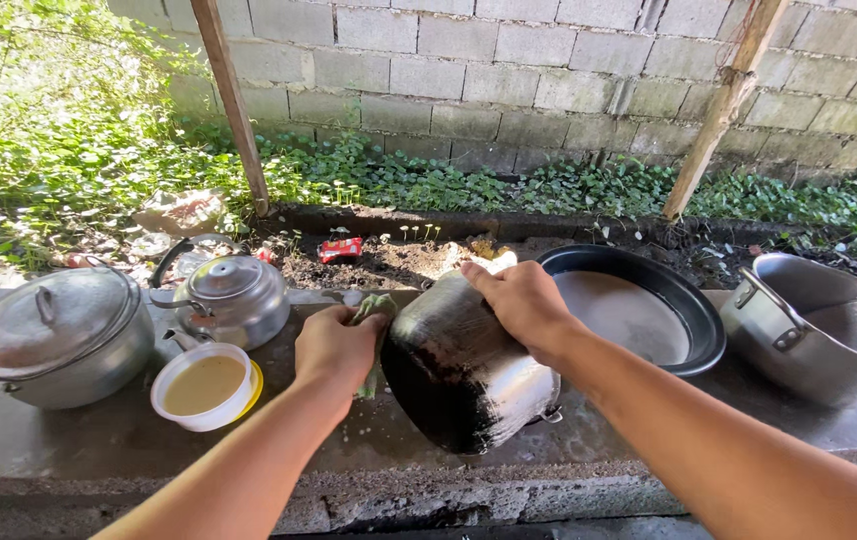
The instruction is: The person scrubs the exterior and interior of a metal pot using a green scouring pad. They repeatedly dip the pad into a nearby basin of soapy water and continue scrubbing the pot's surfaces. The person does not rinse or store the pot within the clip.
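Observation:
A metal pot (459,365) with a soot-blackened bottom lies tipped on its side on the wet concrete counter (79,440), its bottom facing me. My right hand (519,300) grips the pot's upper edge and steadies it. My left hand (337,345) is closed around a greenish scrubbing cloth (374,308) and presses it against the pot's left side. Suds lie on the counter under the pot.
Left of the hands stand a small white tub of yellowish paste (205,385), a metal kettle (232,298) and a lidded aluminium pot (54,335). A black basin of cloudy water (639,312) and a large metal pot (819,325) sit at right. Beyond lie soil, plants, two wooden poles and a block wall.

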